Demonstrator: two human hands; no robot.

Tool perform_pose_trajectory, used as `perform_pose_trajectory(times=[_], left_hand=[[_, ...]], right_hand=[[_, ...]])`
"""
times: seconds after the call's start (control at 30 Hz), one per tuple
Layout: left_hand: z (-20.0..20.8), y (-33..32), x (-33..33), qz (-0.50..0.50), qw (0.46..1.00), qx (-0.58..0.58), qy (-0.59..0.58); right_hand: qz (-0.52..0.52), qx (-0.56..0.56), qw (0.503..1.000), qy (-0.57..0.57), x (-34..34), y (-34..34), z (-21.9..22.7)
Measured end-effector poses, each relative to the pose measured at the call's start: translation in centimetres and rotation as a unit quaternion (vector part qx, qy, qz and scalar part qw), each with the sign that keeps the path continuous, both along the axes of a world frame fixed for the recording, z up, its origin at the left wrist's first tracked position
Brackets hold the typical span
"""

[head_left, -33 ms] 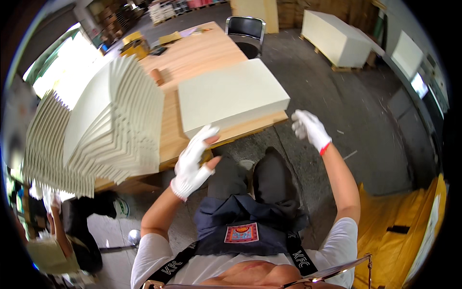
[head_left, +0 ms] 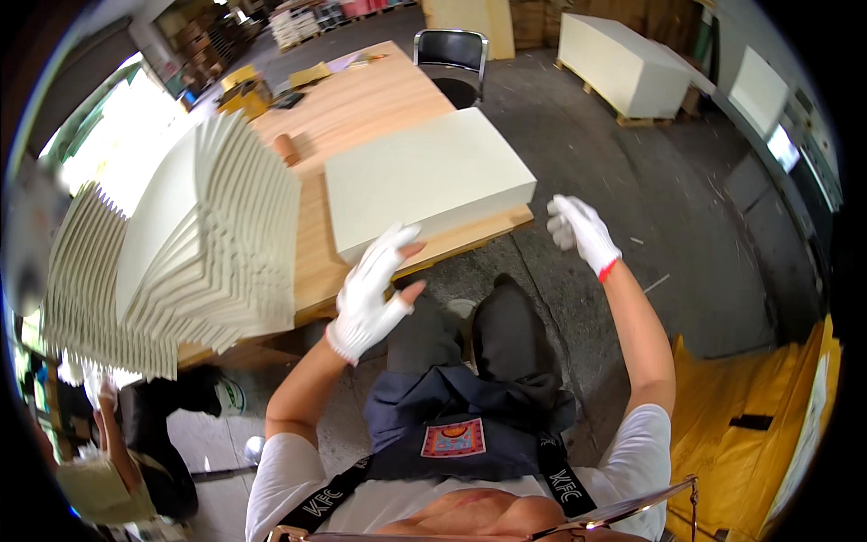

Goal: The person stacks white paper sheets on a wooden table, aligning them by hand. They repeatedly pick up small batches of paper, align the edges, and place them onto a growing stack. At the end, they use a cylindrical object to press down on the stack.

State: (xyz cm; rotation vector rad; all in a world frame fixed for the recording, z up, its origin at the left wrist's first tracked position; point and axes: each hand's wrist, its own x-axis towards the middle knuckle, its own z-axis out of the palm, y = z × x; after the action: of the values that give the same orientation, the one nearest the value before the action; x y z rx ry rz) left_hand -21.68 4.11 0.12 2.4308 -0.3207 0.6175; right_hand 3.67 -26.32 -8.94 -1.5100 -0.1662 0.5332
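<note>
A thick, squared stack of white sheets [head_left: 429, 176] lies on the wooden table [head_left: 361, 90] before me. My left hand [head_left: 372, 294], in a white knitted glove with the thumb tip and one fingertip bare, is at the stack's near left corner. Its fingers are stretched and the thumb stands apart, with nothing held; whether it touches the stack I cannot tell. Beyond the near right corner, my right hand [head_left: 582, 233] hangs apart from the stack in a white glove with a red cuff, fingers loosely bent and empty. On the left lean fanned, stepped piles of white sheets [head_left: 230, 235].
A brown cylinder [head_left: 286, 150] and a yellow object [head_left: 244, 92] sit farther back on the table. Behind it stands a black chair [head_left: 452, 52]. A white block on a pallet [head_left: 623, 68] is at the far right, yellow sheeting [head_left: 741, 452] near right. Another person [head_left: 117, 452] is lower left.
My left hand has moved slightly right and up, its fingers staying spread. My right hand has risen a little. The table and stacks sit slightly farther left in the view.
</note>
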Motion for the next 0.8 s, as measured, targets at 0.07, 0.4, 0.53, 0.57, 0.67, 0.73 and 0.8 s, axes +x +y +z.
perform_pose_trajectory(times=[0.07,0.4,0.53,0.57,0.67,0.73,0.8], left_hand=[[-1.1,-1.0,5.9,-0.005,1.0,0.003,0.003],[-3.9,-2.1,22.6,-0.003,0.958,0.279,0.06],[-3.4,-2.4,22.9,0.002,0.96,0.246,0.132],[-3.4,-2.3,23.0,-0.003,0.962,0.233,0.146],[-3.0,-2.2,23.2,-0.014,0.961,0.221,0.165],[-2.5,-2.3,23.4,-0.01,0.96,0.225,0.165],[-2.4,-2.5,23.7,0.005,0.96,0.231,0.158]], right_hand=[[-0.051,-0.017,0.995,-0.088,0.7,0.7,0.7],[-0.052,-0.275,0.929,-0.244,4.8,5.1,0.4],[-0.021,-0.272,0.936,-0.224,5.4,5.1,0.1],[-0.012,-0.272,0.938,-0.214,5.4,5.0,0.3],[-0.037,-0.292,0.923,-0.247,5.6,5.6,0.4],[-0.029,-0.358,0.89,-0.28,5.5,6.0,1.4],[-0.036,-0.411,0.826,-0.383,5.3,6.5,1.4]])
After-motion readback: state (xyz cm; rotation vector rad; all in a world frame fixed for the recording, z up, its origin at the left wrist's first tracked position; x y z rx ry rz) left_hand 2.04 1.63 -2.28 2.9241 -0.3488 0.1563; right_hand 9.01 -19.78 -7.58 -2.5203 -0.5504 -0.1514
